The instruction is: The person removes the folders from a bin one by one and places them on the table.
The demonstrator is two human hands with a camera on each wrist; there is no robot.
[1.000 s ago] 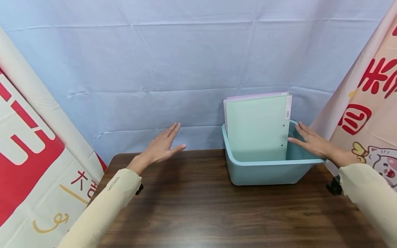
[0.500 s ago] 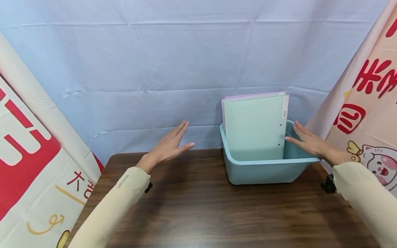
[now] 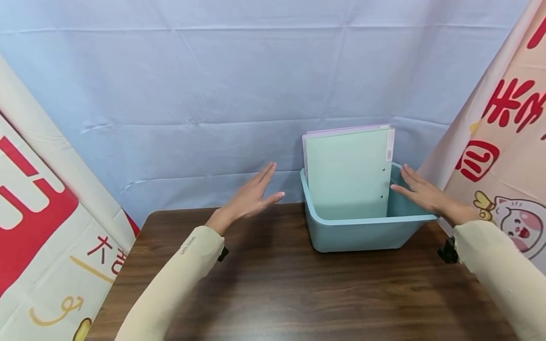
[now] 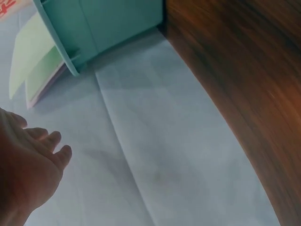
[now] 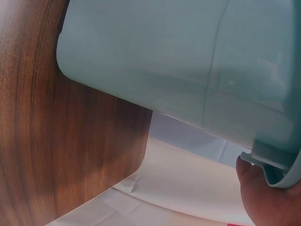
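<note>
A pale blue-green plastic bin [image 3: 362, 237] stands on the table, with a mint-green folder [image 3: 347, 175] upright inside it. Behind that folder shows the edge of a lilac one [image 3: 304, 149]. My right hand [image 3: 426, 195] lies over the bin's right rim, fingers straight and thumb pointing inward; in the right wrist view the hand [image 5: 268, 200] is right at the rim's lip. To the left of the bin my left hand [image 3: 247, 198] hovers over the table, fingers straight, thumb apart, holding nothing. The left wrist view has this hand [image 4: 33, 169] apart from the bin [image 4: 108, 28].
The dark wooden table [image 3: 290, 293] ends at the back against a pale blue cloth [image 3: 213, 94]. Printed cloths with red characters hang at the left [image 3: 38, 213] and right [image 3: 490, 142].
My left hand has moved right, closer to the bin. The right hand stays at the bin's right rim; the whole scene has shifted slightly left in the head view.
</note>
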